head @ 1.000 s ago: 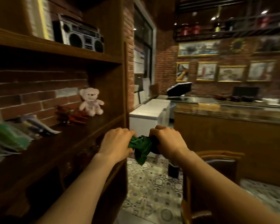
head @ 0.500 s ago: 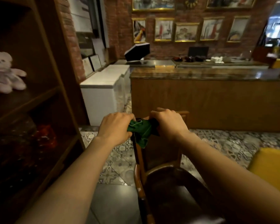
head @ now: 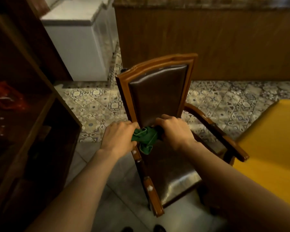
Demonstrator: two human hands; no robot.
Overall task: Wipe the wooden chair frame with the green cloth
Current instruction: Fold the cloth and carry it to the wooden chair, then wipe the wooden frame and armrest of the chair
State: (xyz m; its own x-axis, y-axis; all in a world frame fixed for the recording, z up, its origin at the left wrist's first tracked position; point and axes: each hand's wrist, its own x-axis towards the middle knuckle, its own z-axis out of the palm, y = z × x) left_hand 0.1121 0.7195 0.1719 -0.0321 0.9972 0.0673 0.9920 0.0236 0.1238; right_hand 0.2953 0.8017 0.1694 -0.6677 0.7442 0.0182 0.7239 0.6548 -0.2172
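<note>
A wooden armchair stands in front of me, its frame [head: 159,61] around a dark brown leather back and seat. Both armrests run toward me, the left one [head: 151,191] close below my arms. A bunched green cloth [head: 145,137] hangs between my two hands above the back of the seat. My left hand [head: 119,136] grips its left end and my right hand [head: 173,129] grips its right end. The cloth is close to the base of the backrest; whether it touches the wood I cannot tell.
A dark wooden shelf unit [head: 23,114] stands at the left with a red object [head: 5,96] inside. A white cabinet [head: 80,39] and a wooden counter front [head: 224,39] stand behind the chair. A yellow seat [head: 271,148] is at the right. The floor is patterned tile.
My view has swung right and down from the shelf to the chair. Both hands kept hold of the cloth and now sit lower, over the chair's seat.
</note>
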